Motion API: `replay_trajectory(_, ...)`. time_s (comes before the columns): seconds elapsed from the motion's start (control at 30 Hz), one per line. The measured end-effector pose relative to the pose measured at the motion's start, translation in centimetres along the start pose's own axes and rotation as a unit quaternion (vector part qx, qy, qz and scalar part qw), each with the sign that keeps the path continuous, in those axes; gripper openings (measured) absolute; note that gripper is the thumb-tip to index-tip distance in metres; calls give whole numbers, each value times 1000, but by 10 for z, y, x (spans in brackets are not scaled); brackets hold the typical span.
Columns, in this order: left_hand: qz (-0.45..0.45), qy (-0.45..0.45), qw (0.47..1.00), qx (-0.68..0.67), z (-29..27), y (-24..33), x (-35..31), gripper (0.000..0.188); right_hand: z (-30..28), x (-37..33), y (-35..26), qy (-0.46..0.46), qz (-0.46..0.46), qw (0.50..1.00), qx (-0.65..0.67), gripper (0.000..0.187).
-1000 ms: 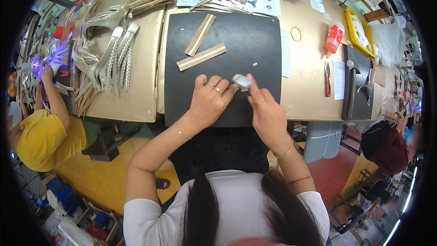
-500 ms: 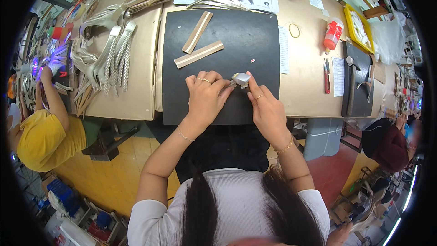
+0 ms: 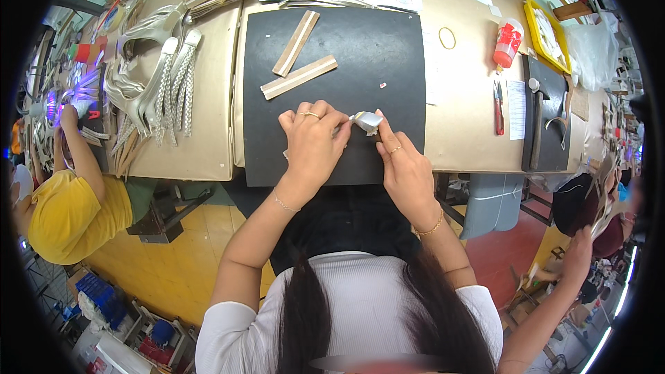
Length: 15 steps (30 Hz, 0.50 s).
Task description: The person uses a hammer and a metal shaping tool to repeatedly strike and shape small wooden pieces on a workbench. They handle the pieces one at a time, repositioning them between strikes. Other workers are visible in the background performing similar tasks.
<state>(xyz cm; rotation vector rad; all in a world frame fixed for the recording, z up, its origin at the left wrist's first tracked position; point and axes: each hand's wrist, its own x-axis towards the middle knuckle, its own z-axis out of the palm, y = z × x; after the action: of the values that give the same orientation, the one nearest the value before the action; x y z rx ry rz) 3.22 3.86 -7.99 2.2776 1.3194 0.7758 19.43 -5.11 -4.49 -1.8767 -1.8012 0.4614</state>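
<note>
Over the black mat (image 3: 388, 41), both my hands are at a small, shiny silver strap piece (image 3: 368, 122) with a rounded, folded end. My left hand (image 3: 312, 142) is closed, thumb and index finger pinching the narrow left side of the piece. From the other side, my right hand (image 3: 406, 170) grips its wide end between index finger and thumb. Much of the piece's narrow part is hidden by my left fingers. Beyond my hands lie two beige strips with a pale centre line, an upper strip (image 3: 296, 43) and a lower strip (image 3: 299, 77).
Silver braided straps (image 3: 166, 90) lie in a pile at left. To the right are a red-labelled bottle (image 3: 508, 44), red-handled pliers (image 3: 499, 116), a yellow tray (image 3: 532, 17) and a hammer (image 3: 535, 121). A co-worker's arm (image 3: 554, 312) reaches in at lower right, holding straps.
My left fingers have shifted slightly along the strap piece, while my right hand keeps its grip. At lower right, a co-worker's arm with straps has come further into view.
</note>
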Motion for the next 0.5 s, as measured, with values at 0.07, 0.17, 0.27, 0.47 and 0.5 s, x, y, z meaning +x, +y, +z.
replay_trajectory(0.07,1,2,1000,1,0,0,0,8,1,0,0,2,0,1000,-1,56)
replay_trajectory(0.17,7,6,1000,2,0,0,0,8,1,1,-1,6,-3,1000,-6,56)
replay_trajectory(0.27,6,5,1000,1,0,0,0,8,2,1,-1,1,0,1000,-19,56)
replay_trajectory(0.47,19,10,1000,5,1,-1,-1,9,2,2,-5,3,14,999,-29,55)
replay_trajectory(0.5,17,8,1000,12,0,-2,-2,9,2,2,-6,-5,14,999,-36,55)
